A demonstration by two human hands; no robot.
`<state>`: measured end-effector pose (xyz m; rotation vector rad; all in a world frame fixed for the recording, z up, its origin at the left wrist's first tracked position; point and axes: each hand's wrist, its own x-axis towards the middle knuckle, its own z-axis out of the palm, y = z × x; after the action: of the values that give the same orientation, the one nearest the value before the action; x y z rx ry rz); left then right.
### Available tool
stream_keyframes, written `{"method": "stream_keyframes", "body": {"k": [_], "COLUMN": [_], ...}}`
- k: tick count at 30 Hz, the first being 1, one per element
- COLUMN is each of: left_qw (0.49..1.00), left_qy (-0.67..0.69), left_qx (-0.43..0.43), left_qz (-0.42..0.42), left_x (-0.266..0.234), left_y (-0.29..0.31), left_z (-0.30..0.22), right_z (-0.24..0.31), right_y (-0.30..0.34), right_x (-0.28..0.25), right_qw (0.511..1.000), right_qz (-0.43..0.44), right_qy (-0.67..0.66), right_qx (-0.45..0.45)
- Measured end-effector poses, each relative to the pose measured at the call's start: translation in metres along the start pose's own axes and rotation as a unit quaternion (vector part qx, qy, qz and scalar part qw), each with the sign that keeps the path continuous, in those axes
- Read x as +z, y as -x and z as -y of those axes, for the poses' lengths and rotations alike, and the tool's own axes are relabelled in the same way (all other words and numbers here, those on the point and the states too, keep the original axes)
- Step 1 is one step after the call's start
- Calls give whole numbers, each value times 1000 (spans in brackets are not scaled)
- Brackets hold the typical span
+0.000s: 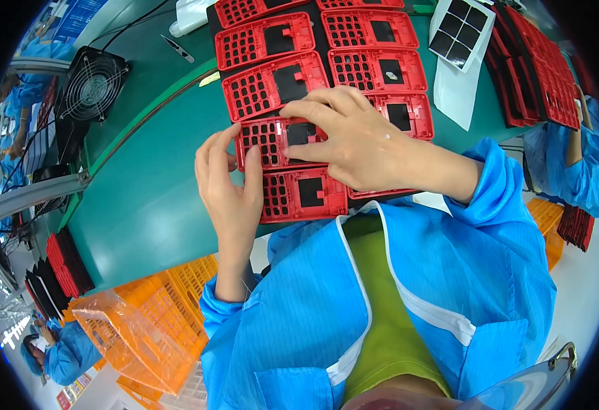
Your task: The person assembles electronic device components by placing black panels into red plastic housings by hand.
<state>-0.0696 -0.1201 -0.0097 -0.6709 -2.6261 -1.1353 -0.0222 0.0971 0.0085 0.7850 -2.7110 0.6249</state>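
Two columns of red plastic casings (263, 49), each with a grid of key holes and a black window area, lie on a dark board. My left hand (228, 181) grips the left end of one red casing (267, 142), its thumb at the lower edge and fingers at the upper corner. Over the right part of that casing lies my right hand (357, 140). Its thumb and index finger are apart, touching around the black window piece (301, 132). My right palm hides part of the casings beneath it. Another red casing (293, 195) lies just nearer to me.
A white sheet with black square stickers (458, 34) lies at the upper right, beside stacked red casings (542, 65). Tweezers (177, 49) and a fan (94, 85) are at the upper left. Orange crates (170, 301) stand below the table edge. Other people (67, 352) sit nearby.
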Motion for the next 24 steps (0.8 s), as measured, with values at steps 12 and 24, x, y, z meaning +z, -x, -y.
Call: {"method": "stream_keyframes", "body": {"k": [12,24], "left_qw": [954,929], "left_qy": [-67,-102], "left_qx": [254,353], "left_qz": [145,28], "left_x": [-8,-33], "left_y": [8,-51], "left_z": [9,-21], "right_z": [-135,-246], "right_y": [74,103], "right_x": [-65,-58], "right_qw": [893,735], "right_qz": [-331,-496], "right_qy": [149,-98], "right_qx": [265,452]}}
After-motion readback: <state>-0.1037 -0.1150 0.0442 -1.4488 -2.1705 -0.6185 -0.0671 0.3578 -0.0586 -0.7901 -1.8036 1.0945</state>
